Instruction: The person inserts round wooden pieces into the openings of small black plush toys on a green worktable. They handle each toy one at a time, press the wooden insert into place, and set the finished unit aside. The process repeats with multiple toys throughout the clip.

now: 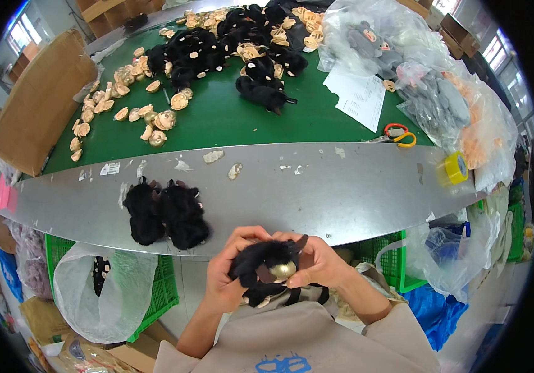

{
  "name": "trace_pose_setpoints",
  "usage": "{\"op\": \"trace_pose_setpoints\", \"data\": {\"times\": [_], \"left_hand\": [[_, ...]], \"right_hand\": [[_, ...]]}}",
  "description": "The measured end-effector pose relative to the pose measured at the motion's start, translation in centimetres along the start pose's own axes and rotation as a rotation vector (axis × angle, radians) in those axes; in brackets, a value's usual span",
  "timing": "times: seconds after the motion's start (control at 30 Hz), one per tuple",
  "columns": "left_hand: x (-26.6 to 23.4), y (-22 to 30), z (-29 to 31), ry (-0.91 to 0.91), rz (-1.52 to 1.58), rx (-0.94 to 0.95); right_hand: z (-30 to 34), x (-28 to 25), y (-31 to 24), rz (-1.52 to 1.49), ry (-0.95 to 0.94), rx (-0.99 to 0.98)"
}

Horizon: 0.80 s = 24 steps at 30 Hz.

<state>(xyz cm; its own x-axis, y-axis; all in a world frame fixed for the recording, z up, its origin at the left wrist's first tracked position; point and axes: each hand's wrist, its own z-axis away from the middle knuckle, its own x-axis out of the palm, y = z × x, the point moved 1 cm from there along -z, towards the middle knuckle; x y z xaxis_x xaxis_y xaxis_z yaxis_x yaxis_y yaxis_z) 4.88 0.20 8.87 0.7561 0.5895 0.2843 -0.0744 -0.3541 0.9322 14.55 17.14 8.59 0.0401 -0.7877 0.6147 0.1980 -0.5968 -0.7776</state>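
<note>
- Just off the metal edge, before the person's torso, hangs a black plush toy with a gold rounded part.
- Left hand grips its left side.
- Right hand holds its right side, thumb by the gold part.
- Two similar toys lie on the metal, leftward.

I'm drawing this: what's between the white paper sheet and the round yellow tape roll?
Metal scissors with red and orange loop handles lie between the sheet and the tape, as the head view shows.
</note>
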Motion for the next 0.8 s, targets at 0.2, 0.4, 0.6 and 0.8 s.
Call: {"op": "trace_pose_setpoints", "data": {"times": [0.2, 0.4, 0.6, 0.8], "left_hand": [[-0.6, -0.4, 0.1, 0.006, -0.084, 0.031], [-0.1, 0.3, 1.0, 0.061, -0.138, 0.098], [0.5, 1.2, 0.7, -0.006, -0.105, 0.192], [0.4, 1.1, 0.3, -0.054, -0.137, 0.287]], "right_hand": [[0.2, 1.8, -0.3, 0.272, 0.161, -0.094], [0.9, 2.8, -0.2, 1.102, 0.257, -0.695], [0.9, 3.2, 0.2, 1.140, 0.201, -0.907], [0.5, 3.4, 1.3, 1.199, 0.282, -1.115]]}}
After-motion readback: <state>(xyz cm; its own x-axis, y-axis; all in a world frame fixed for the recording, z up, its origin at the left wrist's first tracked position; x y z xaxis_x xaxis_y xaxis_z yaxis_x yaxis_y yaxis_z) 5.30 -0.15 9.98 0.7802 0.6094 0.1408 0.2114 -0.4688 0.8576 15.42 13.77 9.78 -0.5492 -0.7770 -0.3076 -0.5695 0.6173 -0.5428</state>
